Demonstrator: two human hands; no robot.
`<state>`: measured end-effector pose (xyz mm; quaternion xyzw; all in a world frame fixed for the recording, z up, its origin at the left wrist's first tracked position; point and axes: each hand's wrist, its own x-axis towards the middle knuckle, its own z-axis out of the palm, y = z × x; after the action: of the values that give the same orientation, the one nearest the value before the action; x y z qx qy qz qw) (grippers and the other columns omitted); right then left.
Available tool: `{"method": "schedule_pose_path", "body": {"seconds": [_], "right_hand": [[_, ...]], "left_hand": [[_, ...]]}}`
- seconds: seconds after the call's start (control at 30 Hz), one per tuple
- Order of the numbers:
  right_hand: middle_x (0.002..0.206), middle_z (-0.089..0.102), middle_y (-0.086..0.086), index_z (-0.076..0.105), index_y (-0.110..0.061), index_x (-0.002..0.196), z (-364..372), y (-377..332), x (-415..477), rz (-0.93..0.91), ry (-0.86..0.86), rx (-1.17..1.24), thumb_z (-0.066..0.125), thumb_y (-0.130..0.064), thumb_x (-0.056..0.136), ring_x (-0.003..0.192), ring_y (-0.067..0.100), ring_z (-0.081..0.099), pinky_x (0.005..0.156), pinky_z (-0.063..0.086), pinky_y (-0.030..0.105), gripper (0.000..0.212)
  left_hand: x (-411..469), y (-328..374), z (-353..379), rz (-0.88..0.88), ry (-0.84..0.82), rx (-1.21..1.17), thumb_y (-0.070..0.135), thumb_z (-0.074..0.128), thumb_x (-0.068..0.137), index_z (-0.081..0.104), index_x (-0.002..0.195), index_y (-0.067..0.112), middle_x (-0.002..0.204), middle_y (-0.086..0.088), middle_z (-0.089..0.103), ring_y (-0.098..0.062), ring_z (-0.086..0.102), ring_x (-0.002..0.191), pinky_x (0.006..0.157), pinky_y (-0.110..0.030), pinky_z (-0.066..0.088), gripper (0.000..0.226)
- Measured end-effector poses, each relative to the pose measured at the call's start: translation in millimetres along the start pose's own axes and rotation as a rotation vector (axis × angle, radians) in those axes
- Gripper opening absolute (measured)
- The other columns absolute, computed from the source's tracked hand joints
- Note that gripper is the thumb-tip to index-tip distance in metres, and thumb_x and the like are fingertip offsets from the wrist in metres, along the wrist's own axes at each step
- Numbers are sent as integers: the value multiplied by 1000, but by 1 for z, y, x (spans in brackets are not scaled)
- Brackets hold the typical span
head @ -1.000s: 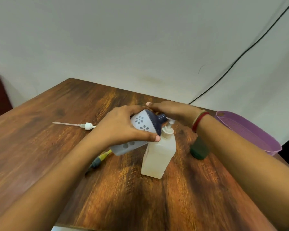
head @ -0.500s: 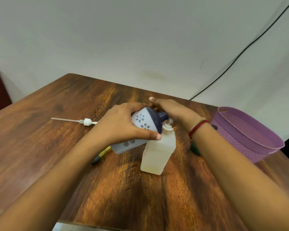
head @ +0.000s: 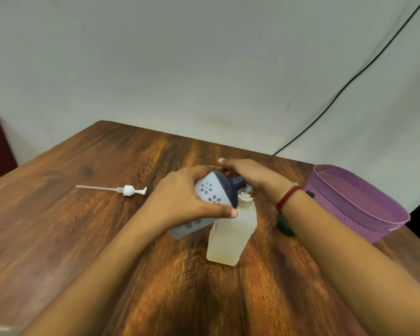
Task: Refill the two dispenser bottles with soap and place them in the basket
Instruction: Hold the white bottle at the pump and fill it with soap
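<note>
- While my left hand [head: 180, 204] holds its grip clenched round the pale refill bottle [head: 205, 204] with the grey flower prints, that bottle is tilted nose-down, its dark blue shoulder and neck aimed at the mouth of the clear dispenser bottle [head: 232, 232].
- My right hand [head: 254, 178] curls over the neck area where the two bottles meet; its fingers are closed there, but what exactly they pinch is hidden behind the blue neck.
- The dispenser bottle stands upright on the wooden surface [head: 83, 238], just below the refill bottle and touching it at the top, holding a pale yellowish liquid.
- A white pump head [head: 129, 190] with its long thin tube lies flat on the surface, well apart to my left.
- The purple basket [head: 364, 214] sits at the right edge of the surface, beside my right forearm, with neither bottle in it.
- A dark green object [head: 285, 227] peeks out from under my right wrist, which wears a red thread [head: 287, 197]; I cannot tell what the object is.
- Compared with a second ago, my grips and the bottles' tilt look the same, but more of the basket now shows, and the yellow-and-dark pen that lay beneath my left forearm is no longer visible.
- A black cable [head: 349, 83] runs down the pale wall behind.
</note>
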<state>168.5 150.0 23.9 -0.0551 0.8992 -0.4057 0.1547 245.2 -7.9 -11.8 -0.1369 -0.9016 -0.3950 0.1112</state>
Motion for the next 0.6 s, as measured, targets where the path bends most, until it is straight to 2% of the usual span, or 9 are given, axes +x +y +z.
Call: {"method": "schedule_pose_path", "body": {"seconds": [0.07,0.2,0.3,0.4,0.43,0.53,0.6], "right_hand": [[96,66,8,64,-21,79,-3,-6,0,18,-35,-63,43,-47,98,87,22,61,86,50,37,38],[100,66,7,64,-21,84,-8,-14,4,43,-82,-23,45,-47,96,90,22,61,77,49,32,35],[98,65,4,65,-23,81,-3,-5,7,68,-12,128,56,-35,93,83,21,61,63,48,27,19],[92,61,-2,64,-25,76,-1,-1,7,59,16,76,54,-29,94,81,19,59,58,45,26,21],[91,60,-4,63,-25,75,-2,-3,5,65,9,32,52,-30,95,82,18,58,61,46,27,24],[91,61,-1,63,-25,75,-9,-13,3,78,-53,-118,42,-40,99,88,19,59,85,49,34,35],[94,59,0,61,-26,75,-9,-16,4,65,-40,-147,41,-35,101,91,21,58,85,49,35,34]], "left_hand": [[0,0,-1,-8,-9,-23,80,66,42,53,103,47,86,18,62,1,59,76,65,-23,49,70],[3,0,-2,4,35,-48,82,63,41,55,106,45,86,19,62,3,59,76,64,-23,50,74],[3,-1,1,25,48,-5,85,60,40,52,119,44,94,21,60,5,56,82,66,-20,46,90],[0,-2,2,27,28,1,83,63,41,49,126,43,103,19,60,4,55,88,72,-22,49,95],[-1,-2,2,26,25,-2,82,63,41,48,127,43,104,19,60,4,55,90,74,-24,50,96],[-4,0,0,27,40,-9,83,62,39,47,128,43,102,20,60,4,56,88,74,-23,51,99],[-3,1,1,36,71,-10,84,61,39,48,128,43,100,21,60,5,56,87,72,-22,49,99]]}}
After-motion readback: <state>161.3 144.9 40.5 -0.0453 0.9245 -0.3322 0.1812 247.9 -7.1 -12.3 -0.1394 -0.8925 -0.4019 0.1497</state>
